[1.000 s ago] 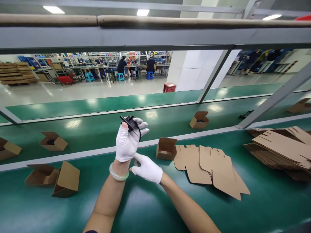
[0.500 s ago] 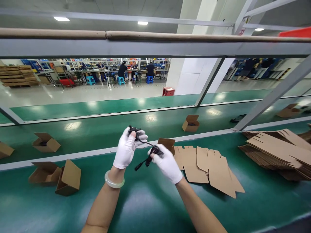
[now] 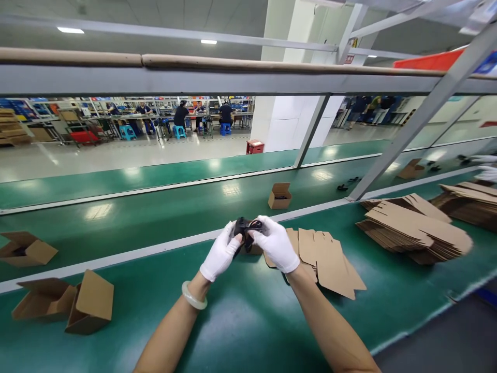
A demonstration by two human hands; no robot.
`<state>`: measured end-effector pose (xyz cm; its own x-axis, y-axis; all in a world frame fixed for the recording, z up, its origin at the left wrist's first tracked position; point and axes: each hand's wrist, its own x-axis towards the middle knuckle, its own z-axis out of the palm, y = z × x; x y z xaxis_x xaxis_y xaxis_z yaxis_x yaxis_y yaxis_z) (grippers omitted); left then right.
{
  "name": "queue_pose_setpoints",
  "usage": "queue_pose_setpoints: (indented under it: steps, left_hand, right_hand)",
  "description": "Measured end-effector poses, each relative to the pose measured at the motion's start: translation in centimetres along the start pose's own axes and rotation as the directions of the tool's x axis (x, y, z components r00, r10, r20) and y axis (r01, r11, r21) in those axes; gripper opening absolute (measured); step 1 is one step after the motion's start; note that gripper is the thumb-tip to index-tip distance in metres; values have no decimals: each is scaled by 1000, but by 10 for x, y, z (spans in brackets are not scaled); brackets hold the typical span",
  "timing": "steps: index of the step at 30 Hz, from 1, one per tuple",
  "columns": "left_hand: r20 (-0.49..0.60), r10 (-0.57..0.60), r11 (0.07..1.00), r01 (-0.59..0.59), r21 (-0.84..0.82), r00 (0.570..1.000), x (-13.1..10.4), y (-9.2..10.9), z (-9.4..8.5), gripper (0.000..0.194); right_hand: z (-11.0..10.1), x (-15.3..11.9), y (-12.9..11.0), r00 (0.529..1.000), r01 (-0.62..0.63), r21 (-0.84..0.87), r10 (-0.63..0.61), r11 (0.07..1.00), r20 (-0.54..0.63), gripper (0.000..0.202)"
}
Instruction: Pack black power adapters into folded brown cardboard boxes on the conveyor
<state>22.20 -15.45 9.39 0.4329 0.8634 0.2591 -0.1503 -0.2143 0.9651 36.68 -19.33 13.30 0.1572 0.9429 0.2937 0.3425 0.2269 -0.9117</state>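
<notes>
Pinched in left gloved hand (image 3: 221,254): black device (image 3: 241,226). Pinched in right gloved hand (image 3: 276,245): bunched black cable (image 3: 256,225). Lying nearby: overlapping flat carton blanks (image 3: 330,264).

six cardboard boxes (image 3: 280,199), one bracelet (image 3: 193,297), three blue stools (image 3: 127,132), three ceiling lights (image 3: 70,30)

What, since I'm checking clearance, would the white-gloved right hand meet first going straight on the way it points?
Probably the small black device in the white-gloved left hand, though depth between it and the right hand is unclear.
</notes>
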Motion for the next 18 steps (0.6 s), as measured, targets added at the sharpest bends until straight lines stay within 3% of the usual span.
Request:
queue_pose_setpoints:
  steps: [3, 6, 9, 12, 14, 18]
  left_hand:
    - [-92, -34, 997, 40, 68, 995, 20, -35, 5, 50]
    - [-156, -112, 965, 146, 220, 981, 34, -72, 11, 55]
    - [-84, -135, 947, 154, 281, 987, 40, -94, 17, 47]
    - [-24, -112, 946, 114, 302, 993, 40, -101, 18, 46]
    - [6, -98, 945, 91, 315, 995, 39, -102, 18, 46]
    - [48, -129, 952, 110, 285, 991, 39, -104, 16, 46]
  right_hand:
    - [-9, 10, 18, 987, 48, -139, -69, 989, -144, 17]
    - [-14, 19, 38, 988, 41, -384, -95, 923, -125, 14]
    - [-15, 25, 50, 997, 67, -702, -25, 709, 70, 19]
    - [-11, 32, 53, 920, 248, -864, 173, 438, 352, 27]
    - [-4, 40, 55, 854, 326, -867, 277, 376, 441, 26]
    - [16, 60, 63, 788, 334, -865, 392, 375, 474, 20]
